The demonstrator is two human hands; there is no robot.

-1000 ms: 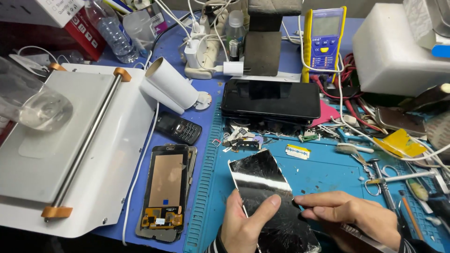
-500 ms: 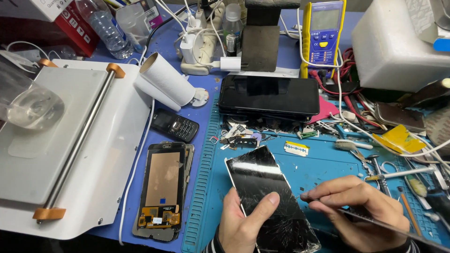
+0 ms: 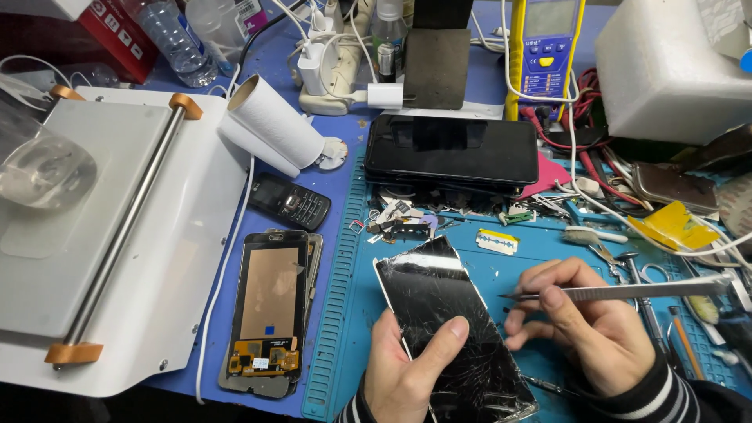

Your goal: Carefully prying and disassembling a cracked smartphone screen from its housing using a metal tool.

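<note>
My left hand (image 3: 407,372) grips the cracked phone screen (image 3: 450,329) near the desk's front edge, on the blue mat (image 3: 540,258). Its long axis runs away from me, tilting left. My right hand (image 3: 587,329) pinches metal tweezers (image 3: 619,291), tip pointing left, just off the screen's right edge. The screen's near corner is cut off.

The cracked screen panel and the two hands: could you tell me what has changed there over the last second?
The right hand lifted off the cracked screen panel and now holds metal tweezers, tip at the panel's right edge. The panel's top end swung slightly to the right. The left hand still pins the panel with its thumb. The opened phone and black phone stayed put.
</note>
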